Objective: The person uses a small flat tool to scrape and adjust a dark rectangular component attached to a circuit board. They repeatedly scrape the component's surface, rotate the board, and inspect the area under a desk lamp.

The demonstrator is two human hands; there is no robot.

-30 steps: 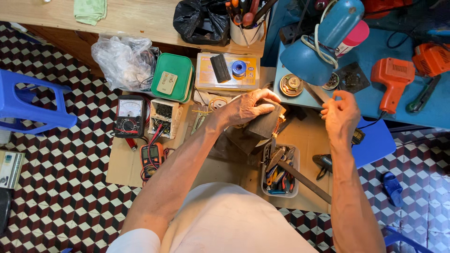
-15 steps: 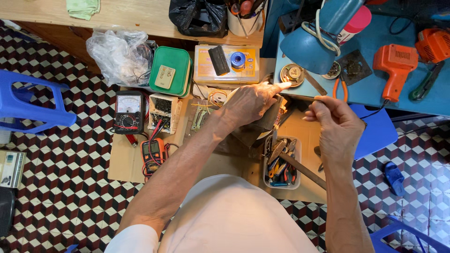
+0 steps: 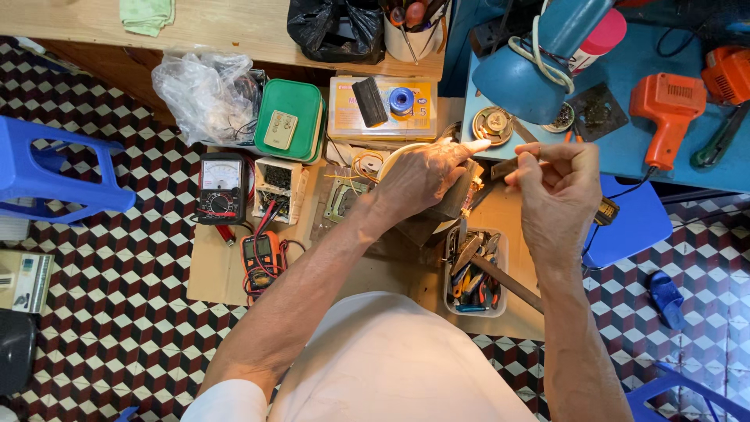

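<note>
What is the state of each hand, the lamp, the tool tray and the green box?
Left hand: resting on a small block, index finger stretched out.
Right hand: closed, pinching a thin tool.
Blue lamp: lit, pointing down.
Tool tray: open, full of tools.
Green box: lid closed.

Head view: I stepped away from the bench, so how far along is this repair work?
Tools are laid out: the black analogue multimeter and the orange digital meter lie nearby. In hand: the left hand presses a small boxy part under the blue lamp, while the right hand pinches something thin. The opened white circuit box lies uncovered.
</note>
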